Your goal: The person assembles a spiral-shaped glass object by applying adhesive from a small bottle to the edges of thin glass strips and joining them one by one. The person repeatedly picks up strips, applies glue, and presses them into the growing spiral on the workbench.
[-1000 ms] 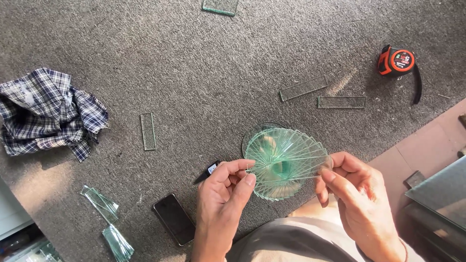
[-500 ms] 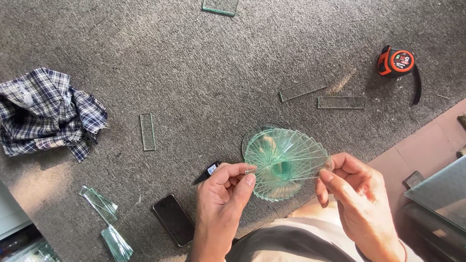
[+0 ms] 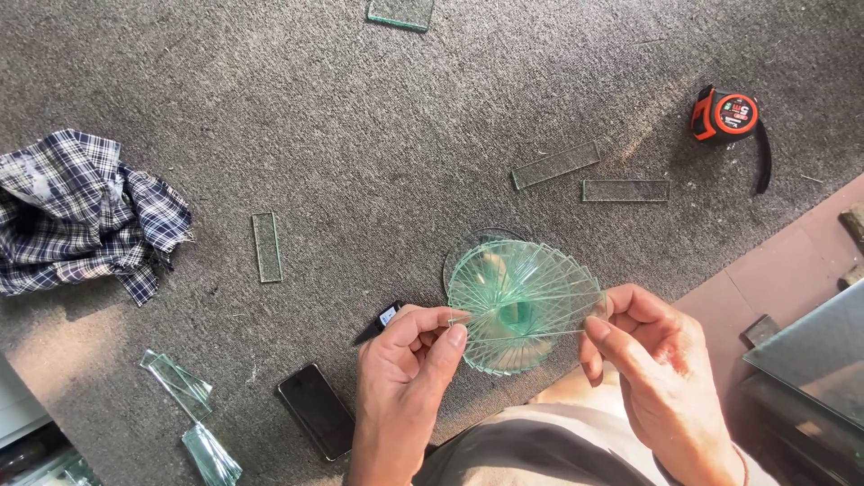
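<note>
Left hand (image 3: 409, 360) and right hand (image 3: 652, 360) each pinch one end of a glass strip (image 3: 531, 317) laid across the fanned glass stack (image 3: 517, 301), held above the carpet (image 3: 360, 135). Fan looks nearly a full circle. Loose strips (image 3: 555, 166) remain unused near the tape measure (image 3: 724, 114).

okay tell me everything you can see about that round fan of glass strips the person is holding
The glass fan is a stack of thin, clear, green-tinted glass strips, splayed around a common centre into a near-round rosette. Its edges look greenest at the middle, where the strips overlap. It is held roughly level above the grey carpet, in front of the person's lap. The left hand pinches its left edge with thumb and fingers; the right hand pinches the right edge. A round glass piece shows just behind it; whether they touch I cannot tell.
</note>
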